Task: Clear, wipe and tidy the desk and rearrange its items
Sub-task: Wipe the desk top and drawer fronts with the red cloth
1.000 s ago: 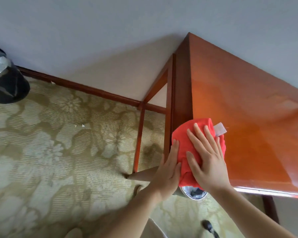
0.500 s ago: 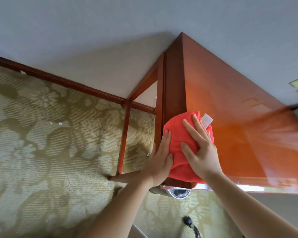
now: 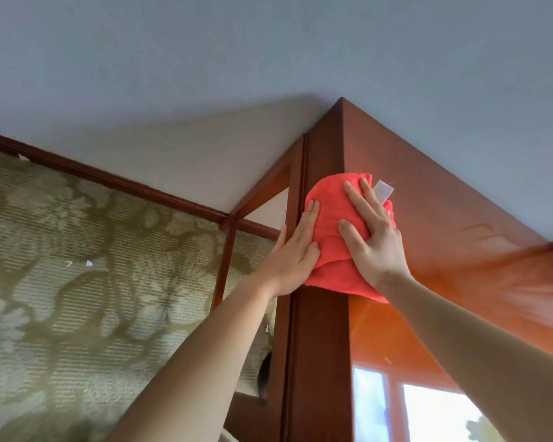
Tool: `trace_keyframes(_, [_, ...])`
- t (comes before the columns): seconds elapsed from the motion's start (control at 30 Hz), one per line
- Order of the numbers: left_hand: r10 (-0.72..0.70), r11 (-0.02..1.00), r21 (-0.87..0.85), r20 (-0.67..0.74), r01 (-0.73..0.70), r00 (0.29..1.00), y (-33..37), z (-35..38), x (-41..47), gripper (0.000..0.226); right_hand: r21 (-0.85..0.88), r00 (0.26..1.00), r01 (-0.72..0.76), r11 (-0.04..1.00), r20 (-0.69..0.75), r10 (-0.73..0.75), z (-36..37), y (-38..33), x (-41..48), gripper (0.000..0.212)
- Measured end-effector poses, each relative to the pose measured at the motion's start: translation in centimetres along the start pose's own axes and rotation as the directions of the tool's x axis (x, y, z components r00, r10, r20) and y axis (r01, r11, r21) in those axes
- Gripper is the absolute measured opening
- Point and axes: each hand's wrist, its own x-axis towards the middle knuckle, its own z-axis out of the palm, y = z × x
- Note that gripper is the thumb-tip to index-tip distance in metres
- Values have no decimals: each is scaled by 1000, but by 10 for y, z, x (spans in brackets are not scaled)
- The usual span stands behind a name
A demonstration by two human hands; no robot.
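A red cloth (image 3: 329, 231) with a white label is draped over the left edge of the glossy reddish-brown desk (image 3: 444, 250). My right hand (image 3: 372, 237) presses flat on the cloth from the desk top, fingers straight and spread. My left hand (image 3: 296, 253) presses the cloth against the desk's side face, fingers straight. Both arms reach forward from the bottom of the view.
A grey wall (image 3: 268, 74) runs behind the desk, with a dark wooden skirting board (image 3: 109, 178) at its foot. Patterned green and beige carpet (image 3: 93, 298) lies left of the desk. The desk's thin leg and crossbar (image 3: 227, 250) stand below the edge.
Both hands and the cloth have slid along the desk's left edge away from me, toward the wall corner. The view has shifted too, and the black bin at left is out of sight.
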Motion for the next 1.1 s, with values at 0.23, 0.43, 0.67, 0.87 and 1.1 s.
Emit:
trace_keyframes(0.23, [-101,995,-15,-22,100,995,4,-43,83,58,-6,999,33,999,15,-33,2,13,102,59])
trace_keyframes(0.43, [-83,994,56,-123,90,989,-13,-64,149,58,-40,998,42,998,37,-40,-1,17,165,54])
trace_keyframes(0.67, [-186,976,-153,-214,156,959,-17,-75,188,67,-73,995,86,994,62,-82,1,26,211,61])
trace_keyframes(0.87, [-201,956,-262,-246,134,948,-12,-68,189,63,-85,992,107,991,76,-101,0,29,215,58])
trace_keyframes(1.1, [-312,932,-260,-223,252,923,32,-48,135,64,-73,990,139,988,44,-136,-1,39,157,57])
